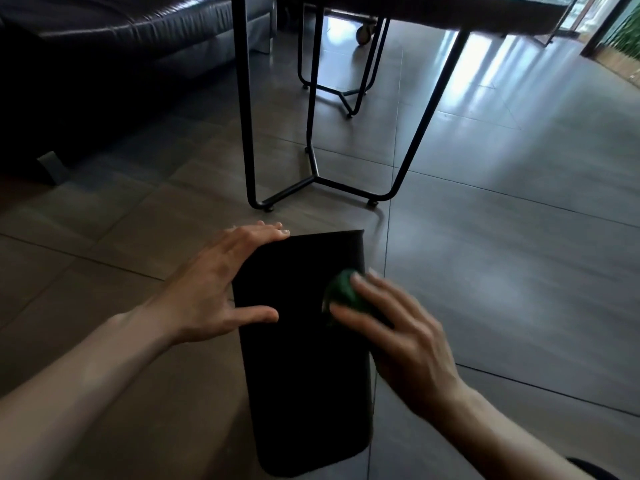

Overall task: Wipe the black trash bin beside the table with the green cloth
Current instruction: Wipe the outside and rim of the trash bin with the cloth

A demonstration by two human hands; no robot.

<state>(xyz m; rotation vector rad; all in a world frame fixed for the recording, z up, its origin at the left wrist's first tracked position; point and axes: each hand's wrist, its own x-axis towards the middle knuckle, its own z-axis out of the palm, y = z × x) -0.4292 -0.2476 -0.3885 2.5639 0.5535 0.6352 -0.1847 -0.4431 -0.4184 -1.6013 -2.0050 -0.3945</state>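
Head view: the black trash bin (301, 358) lies on the tiled floor (502, 271) just near of the table (450, 10) legs, between the two hands. Its long axis runs near to far; which end is the mouth I cannot tell. The left hand (214, 289) rests on its far left edge with fingers spread and fairly straight, steadying it. The right hand (391, 337), motion-blurred, presses the bunched green cloth (343, 291) against the bin's right side near the far end, fingers curled over it. To wipe well, keep the left hand firm so the bin cannot roll or slide, and stroke along the long axis in overlapping passes.
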